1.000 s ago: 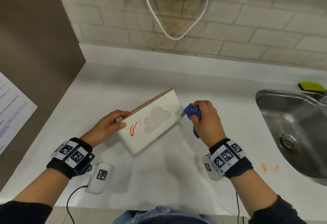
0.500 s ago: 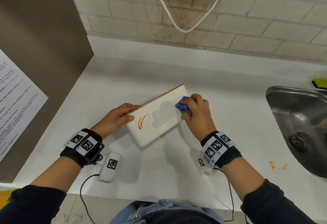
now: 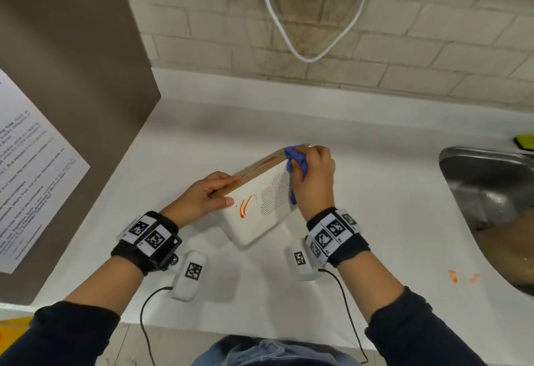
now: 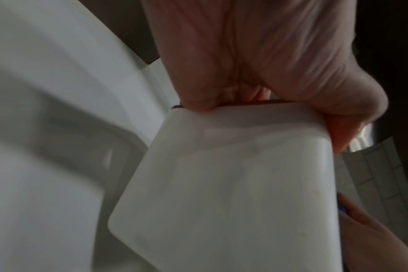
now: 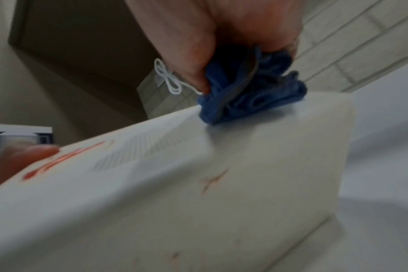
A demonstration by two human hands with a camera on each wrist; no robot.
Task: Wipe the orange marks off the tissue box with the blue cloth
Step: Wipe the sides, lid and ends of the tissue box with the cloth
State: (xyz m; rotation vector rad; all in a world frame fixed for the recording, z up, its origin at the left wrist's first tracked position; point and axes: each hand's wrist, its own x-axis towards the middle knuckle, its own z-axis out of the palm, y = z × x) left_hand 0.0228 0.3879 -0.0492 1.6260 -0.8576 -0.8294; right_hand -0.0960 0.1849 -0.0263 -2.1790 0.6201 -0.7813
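A white tissue box (image 3: 257, 215) with a wooden top edge and a dotted cloud pattern stands tilted on the white counter (image 3: 375, 221). Orange marks (image 3: 245, 205) streak its face near the left end; in the right wrist view the orange marks (image 5: 58, 162) lie beside a thumb. My left hand (image 3: 208, 195) grips the box's left end, thumb on the face, and in the left wrist view this left hand (image 4: 256, 73) curls over the tissue box (image 4: 233, 184). My right hand (image 3: 313, 174) holds the bunched blue cloth (image 3: 294, 160) against the box's far right corner. The blue cloth (image 5: 245, 93) presses on the tissue box (image 5: 198, 184) top edge.
A steel sink (image 3: 491, 192) lies at the right, with orange smears (image 3: 462, 276) on the counter before it and a yellow-green sponge (image 3: 524, 141) behind. A brown cabinet side (image 3: 72, 105) with a printed sheet (image 3: 29, 169) stands at the left. A white cable (image 3: 303, 33) hangs on the brick wall.
My right hand moved the blue cloth from beside the box's right end onto its face, then up to the far right corner. The left hand kept its grip on the left end.
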